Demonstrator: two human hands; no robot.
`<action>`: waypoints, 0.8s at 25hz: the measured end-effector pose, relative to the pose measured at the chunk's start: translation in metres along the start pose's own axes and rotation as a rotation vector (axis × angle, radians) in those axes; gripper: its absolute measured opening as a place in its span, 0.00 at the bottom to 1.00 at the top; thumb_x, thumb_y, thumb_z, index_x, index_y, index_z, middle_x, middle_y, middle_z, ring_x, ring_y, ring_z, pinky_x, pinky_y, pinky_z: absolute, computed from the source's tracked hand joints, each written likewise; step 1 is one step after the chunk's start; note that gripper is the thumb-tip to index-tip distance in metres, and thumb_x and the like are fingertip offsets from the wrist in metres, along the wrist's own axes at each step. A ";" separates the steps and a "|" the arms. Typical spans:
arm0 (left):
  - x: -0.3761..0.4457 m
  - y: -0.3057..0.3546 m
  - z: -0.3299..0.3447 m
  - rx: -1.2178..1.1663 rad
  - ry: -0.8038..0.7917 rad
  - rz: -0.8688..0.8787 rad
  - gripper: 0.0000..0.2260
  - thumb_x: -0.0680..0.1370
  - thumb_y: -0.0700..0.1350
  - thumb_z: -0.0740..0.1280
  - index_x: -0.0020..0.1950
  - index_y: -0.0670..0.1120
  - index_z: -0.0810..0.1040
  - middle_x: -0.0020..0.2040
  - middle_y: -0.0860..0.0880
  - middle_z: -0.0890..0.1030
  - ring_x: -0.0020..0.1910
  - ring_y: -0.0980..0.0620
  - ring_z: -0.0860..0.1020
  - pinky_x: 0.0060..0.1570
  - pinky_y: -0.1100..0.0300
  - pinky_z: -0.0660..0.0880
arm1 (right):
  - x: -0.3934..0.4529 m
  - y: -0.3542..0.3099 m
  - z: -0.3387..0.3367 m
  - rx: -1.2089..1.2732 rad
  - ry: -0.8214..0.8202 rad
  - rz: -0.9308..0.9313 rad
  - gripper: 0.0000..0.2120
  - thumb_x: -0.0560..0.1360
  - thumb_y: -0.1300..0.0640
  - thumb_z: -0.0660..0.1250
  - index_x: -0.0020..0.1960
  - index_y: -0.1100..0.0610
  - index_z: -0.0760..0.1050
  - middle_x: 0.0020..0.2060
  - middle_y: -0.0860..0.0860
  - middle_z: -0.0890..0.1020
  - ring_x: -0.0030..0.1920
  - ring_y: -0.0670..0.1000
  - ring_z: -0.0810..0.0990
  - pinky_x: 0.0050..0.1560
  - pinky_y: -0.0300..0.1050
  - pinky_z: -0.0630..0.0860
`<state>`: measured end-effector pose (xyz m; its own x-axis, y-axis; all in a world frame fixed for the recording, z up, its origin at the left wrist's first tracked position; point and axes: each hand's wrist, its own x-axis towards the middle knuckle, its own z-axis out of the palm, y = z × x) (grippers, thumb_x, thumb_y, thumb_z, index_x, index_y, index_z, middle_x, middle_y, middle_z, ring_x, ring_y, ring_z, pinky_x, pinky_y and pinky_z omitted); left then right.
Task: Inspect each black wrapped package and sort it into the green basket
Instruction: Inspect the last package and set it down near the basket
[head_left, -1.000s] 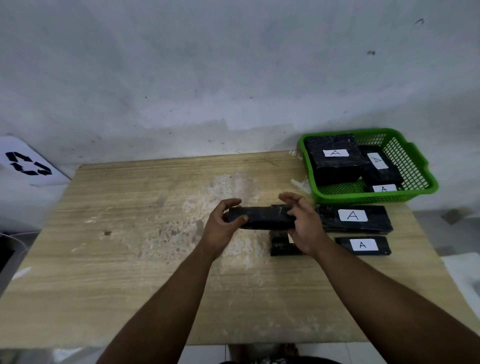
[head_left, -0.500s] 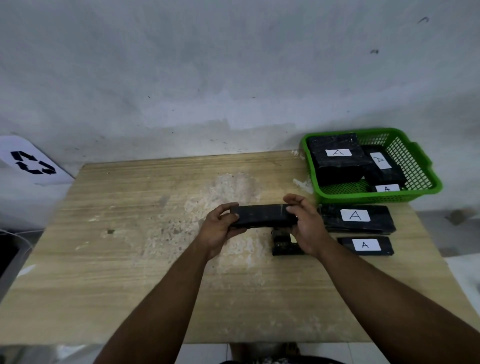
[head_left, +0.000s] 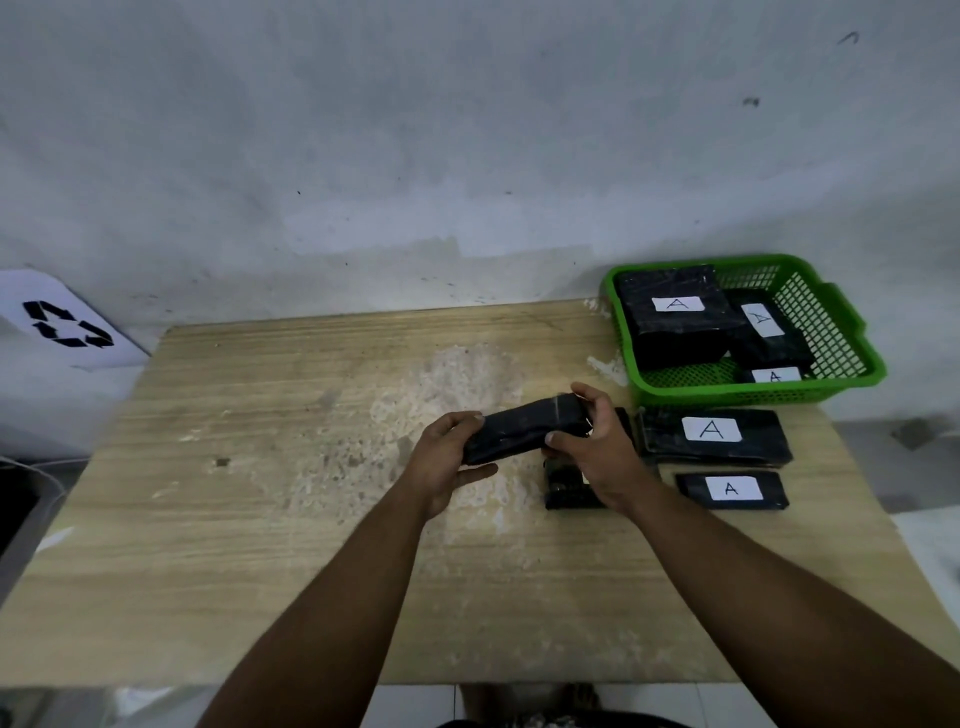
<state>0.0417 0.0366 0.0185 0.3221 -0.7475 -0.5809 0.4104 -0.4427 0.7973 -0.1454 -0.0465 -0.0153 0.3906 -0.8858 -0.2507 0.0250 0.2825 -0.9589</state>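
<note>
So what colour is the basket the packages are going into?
Bright green, a mesh-sided plastic basket, clearest in the head view at the table's far right corner.

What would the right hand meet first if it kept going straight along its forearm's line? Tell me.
Judging loosely, the right hand, gripping the held package, points up-left across the table; beyond the package only bare tabletop shows, then the wall. Depth is unclear.

head cam | you look forward and down, close over the table (head_left: 218, 571) | wall (head_left: 415, 130) behind

Package (head_left: 524, 428) glossy black film; basket (head_left: 831, 332) green plastic mesh; table (head_left: 260, 519) worn matt wood
</note>
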 end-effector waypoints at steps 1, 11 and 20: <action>0.001 0.000 0.001 0.012 0.022 -0.008 0.09 0.80 0.45 0.67 0.56 0.42 0.79 0.55 0.44 0.80 0.53 0.45 0.81 0.42 0.53 0.82 | -0.001 0.000 0.000 -0.032 -0.012 -0.012 0.34 0.71 0.70 0.73 0.70 0.50 0.64 0.63 0.51 0.72 0.62 0.53 0.76 0.57 0.59 0.80; 0.008 -0.005 0.006 0.005 0.038 -0.007 0.11 0.82 0.42 0.60 0.61 0.42 0.77 0.59 0.42 0.79 0.56 0.45 0.79 0.49 0.53 0.80 | -0.010 -0.028 0.010 0.453 -0.051 0.145 0.13 0.82 0.61 0.55 0.58 0.55 0.77 0.58 0.60 0.78 0.54 0.62 0.80 0.44 0.57 0.82; 0.006 -0.008 0.003 -0.053 0.092 0.055 0.10 0.82 0.41 0.61 0.60 0.41 0.78 0.59 0.42 0.80 0.56 0.45 0.79 0.50 0.53 0.79 | -0.012 -0.036 0.018 0.366 -0.074 0.115 0.10 0.81 0.63 0.61 0.59 0.57 0.77 0.55 0.59 0.80 0.55 0.60 0.81 0.43 0.56 0.82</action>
<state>0.0376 0.0339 0.0089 0.4215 -0.7201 -0.5512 0.4340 -0.3735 0.8198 -0.1343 -0.0395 0.0251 0.4752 -0.8154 -0.3306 0.2989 0.5030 -0.8110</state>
